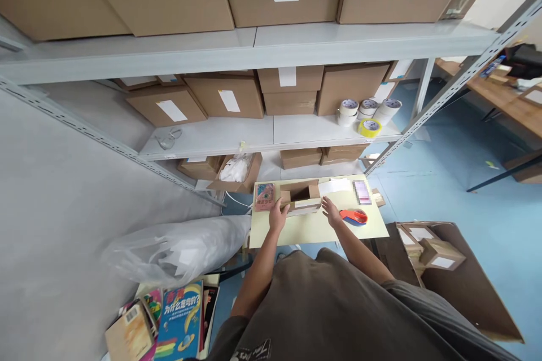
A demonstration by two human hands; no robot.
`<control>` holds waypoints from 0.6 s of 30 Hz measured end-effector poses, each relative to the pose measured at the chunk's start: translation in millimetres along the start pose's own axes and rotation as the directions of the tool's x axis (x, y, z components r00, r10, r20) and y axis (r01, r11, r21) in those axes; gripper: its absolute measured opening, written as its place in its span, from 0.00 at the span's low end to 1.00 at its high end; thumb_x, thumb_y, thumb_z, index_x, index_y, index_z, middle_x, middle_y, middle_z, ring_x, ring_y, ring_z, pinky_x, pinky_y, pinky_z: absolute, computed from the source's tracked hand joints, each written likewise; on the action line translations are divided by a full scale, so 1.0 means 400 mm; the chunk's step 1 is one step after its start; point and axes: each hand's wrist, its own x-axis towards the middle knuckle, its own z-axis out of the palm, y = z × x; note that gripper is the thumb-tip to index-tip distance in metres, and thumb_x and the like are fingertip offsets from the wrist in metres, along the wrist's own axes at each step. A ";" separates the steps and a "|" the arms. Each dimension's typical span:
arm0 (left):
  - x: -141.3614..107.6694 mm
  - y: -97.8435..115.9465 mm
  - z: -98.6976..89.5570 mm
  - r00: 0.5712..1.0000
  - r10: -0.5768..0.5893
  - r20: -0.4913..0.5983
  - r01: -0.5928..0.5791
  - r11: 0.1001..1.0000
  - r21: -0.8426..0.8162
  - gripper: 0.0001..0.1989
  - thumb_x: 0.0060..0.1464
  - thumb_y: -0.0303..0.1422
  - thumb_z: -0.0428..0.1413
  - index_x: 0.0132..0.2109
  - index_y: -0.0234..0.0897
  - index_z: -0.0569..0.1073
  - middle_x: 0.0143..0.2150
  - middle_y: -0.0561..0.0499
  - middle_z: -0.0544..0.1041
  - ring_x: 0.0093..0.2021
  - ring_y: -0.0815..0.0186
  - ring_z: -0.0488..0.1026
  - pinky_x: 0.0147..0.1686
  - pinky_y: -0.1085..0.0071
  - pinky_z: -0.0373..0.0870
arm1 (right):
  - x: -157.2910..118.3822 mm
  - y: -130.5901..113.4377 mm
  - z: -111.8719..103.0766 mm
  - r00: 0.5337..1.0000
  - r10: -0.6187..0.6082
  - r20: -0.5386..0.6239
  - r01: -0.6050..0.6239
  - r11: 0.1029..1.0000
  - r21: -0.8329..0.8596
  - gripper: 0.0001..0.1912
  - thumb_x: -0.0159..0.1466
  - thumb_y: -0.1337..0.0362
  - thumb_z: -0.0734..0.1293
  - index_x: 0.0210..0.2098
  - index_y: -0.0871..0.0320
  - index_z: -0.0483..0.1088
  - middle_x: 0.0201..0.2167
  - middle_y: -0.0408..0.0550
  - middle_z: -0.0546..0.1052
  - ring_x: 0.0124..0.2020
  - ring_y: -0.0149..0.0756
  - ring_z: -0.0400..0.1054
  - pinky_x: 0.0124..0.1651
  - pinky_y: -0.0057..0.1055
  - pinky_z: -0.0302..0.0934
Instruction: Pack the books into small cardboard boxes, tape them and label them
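A small cardboard box (pixel 301 208) with its top flaps up stands on the pale yellow table (pixel 313 229). At its left front corner, my left hand (pixel 278 216) grips the cardboard, thumb and fingers around the edge. My right hand (pixel 331 211) is beside the box's right end, fingers stretched out and apart; whether they touch it I cannot tell. Left of the box lies a patterned pink and teal book-like item (pixel 265 196). An orange and blue tool (pixel 354 216), seemingly a tape dispenser, rests near my right wrist. White paper (pixel 335 186) and a blurred-out sheet (pixel 362 192) lie behind it.
Grey shelving (pixel 254 59) with cardboard boxes rises in front. Tape rolls (pixel 369 127) sit on its middle shelf. A large plastic bag (pixel 182 251) and a pile of books (pixel 178 321) are at left. A big open carton (pixel 470 293) with small boxes stands at right.
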 end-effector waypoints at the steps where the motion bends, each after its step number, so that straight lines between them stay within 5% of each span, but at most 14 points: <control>1: 0.002 0.001 0.007 1.000 -0.007 -0.023 0.008 1.000 0.013 0.28 0.66 0.40 0.58 0.70 0.40 0.69 0.67 0.39 0.75 0.68 0.50 0.70 0.66 0.54 0.67 | -0.014 0.009 -0.001 1.000 -0.024 -0.005 0.024 1.000 0.006 0.38 0.63 0.34 0.63 0.66 0.44 0.72 0.70 0.53 0.70 0.70 0.49 0.64 0.65 0.48 0.63; 6: 0.019 0.018 0.020 0.996 -0.035 -0.078 0.040 0.997 0.068 0.41 0.63 0.36 0.59 0.78 0.41 0.54 0.78 0.37 0.59 0.78 0.46 0.53 0.71 0.52 0.60 | -0.070 0.029 0.026 0.994 -0.105 0.007 0.105 0.988 -0.112 0.43 0.58 0.36 0.72 0.68 0.46 0.69 0.70 0.54 0.70 0.67 0.53 0.66 0.61 0.46 0.66; 10: 0.073 0.043 -0.013 1.000 0.028 0.006 -0.028 0.990 0.140 0.54 0.57 0.34 0.66 0.81 0.44 0.43 0.83 0.38 0.41 0.81 0.43 0.40 0.73 0.49 0.57 | -0.068 0.012 0.052 0.980 -0.192 -0.047 0.174 0.952 -0.252 0.45 0.59 0.41 0.73 0.70 0.52 0.65 0.61 0.58 0.77 0.59 0.53 0.72 0.60 0.46 0.67; 14: 0.145 0.068 -0.056 0.968 0.096 0.233 -0.147 0.966 0.212 0.56 0.50 0.34 0.72 0.79 0.50 0.52 0.83 0.41 0.34 0.80 0.38 0.44 0.71 0.48 0.60 | -0.065 0.002 0.050 0.954 -0.295 -0.051 0.234 0.841 -0.487 0.48 0.61 0.48 0.71 0.75 0.55 0.56 0.46 0.52 0.82 0.55 0.52 0.74 0.64 0.52 0.62; 18: 0.166 0.057 -0.064 0.944 0.075 0.322 -0.152 0.963 0.223 0.37 0.53 0.34 0.72 0.68 0.49 0.72 0.82 0.43 0.43 0.74 0.40 0.61 0.70 0.49 0.63 | -0.083 0.009 0.049 0.936 -0.351 -0.026 0.269 0.761 -0.590 0.51 0.62 0.53 0.70 0.79 0.54 0.47 0.47 0.52 0.81 0.54 0.53 0.74 0.62 0.54 0.65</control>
